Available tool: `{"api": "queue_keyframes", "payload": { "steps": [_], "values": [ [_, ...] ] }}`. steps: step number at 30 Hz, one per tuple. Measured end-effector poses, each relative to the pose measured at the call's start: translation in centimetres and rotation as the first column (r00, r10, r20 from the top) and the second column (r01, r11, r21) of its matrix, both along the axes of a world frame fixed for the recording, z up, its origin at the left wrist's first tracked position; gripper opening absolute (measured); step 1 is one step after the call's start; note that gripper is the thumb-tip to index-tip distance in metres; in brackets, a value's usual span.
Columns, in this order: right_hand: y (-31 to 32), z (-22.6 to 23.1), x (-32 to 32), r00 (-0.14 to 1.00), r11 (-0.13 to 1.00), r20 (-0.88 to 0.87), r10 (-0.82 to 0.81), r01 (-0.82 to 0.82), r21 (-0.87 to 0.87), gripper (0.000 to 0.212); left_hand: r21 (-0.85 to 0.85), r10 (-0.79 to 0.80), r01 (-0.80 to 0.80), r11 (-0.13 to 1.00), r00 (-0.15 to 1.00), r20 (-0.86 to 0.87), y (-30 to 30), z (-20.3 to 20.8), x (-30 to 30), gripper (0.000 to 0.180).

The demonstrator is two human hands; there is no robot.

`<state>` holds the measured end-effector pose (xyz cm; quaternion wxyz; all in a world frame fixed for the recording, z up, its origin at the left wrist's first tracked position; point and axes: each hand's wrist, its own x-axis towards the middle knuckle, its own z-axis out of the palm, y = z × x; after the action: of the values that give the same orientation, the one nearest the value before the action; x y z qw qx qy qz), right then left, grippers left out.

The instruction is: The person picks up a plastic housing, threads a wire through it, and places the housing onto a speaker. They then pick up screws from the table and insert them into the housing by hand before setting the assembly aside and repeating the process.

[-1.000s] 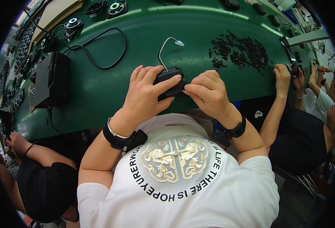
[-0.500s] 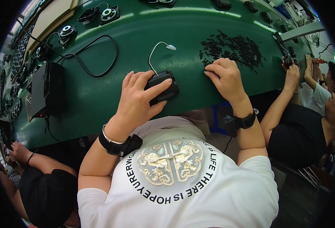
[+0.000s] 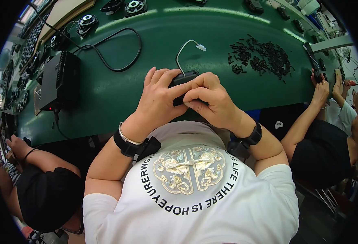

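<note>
My left hand [image 3: 156,99] grips a small black plastic housing [image 3: 191,74] on the green bench, fingers over its left side. From the housing's far end a grey cable [image 3: 177,60] curves up to a white plug [image 3: 201,47]. Over the housing's right part is my right hand [image 3: 215,99], thumb and forefinger pinched together; whatever is between them is hidden. Both hands cover most of the housing. Beyond my right hand lies a loose pile of small black screws [image 3: 270,59].
At left stand a black power box [image 3: 59,81] with a red light and a looped black cable [image 3: 136,55]. Speakers [image 3: 135,7] line the far edge. Co-workers sit on both sides; one's hand [image 3: 320,92] is at the right edge of the bench [image 3: 118,97].
My right hand has come left from the edge of the screw pile to the housing, fingers still pinched. My left hand keeps its hold on the housing. The whole view has shifted slightly.
</note>
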<state>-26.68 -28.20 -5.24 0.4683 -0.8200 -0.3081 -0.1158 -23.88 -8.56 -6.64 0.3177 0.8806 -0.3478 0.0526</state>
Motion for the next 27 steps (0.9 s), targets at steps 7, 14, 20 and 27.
{"api": "queue_keyframes", "payload": {
  "steps": [7,14,20,27],
  "values": [
    [0.4,-0.6,-0.1,0.984,0.980,0.158,-0.087,0.113,-0.162,0.015,-0.004,0.008,-0.008,1.000,1.000,0.016,-0.2,-0.2,0.1,0.056],
    [-0.8,0.4,0.5,0.959,0.956,0.207,-0.192,0.231,-0.183,0.015,0.021,0.008,-0.007,1.000,1.000,-0.008,-0.4,0.6,-0.3,0.055],
    [-8.8,0.8,4.0,0.868,0.781,0.240,-0.434,0.496,-0.380,0.013,0.010,-0.004,0.004,1.000,1.000,-0.018,-0.3,0.7,-0.1,0.055],
    [-8.7,-0.5,4.2,0.803,0.603,0.346,-0.486,0.594,-0.533,0.012,0.013,-0.003,0.003,1.000,1.000,-0.012,-0.2,0.8,-0.2,0.062]
  ]
}}
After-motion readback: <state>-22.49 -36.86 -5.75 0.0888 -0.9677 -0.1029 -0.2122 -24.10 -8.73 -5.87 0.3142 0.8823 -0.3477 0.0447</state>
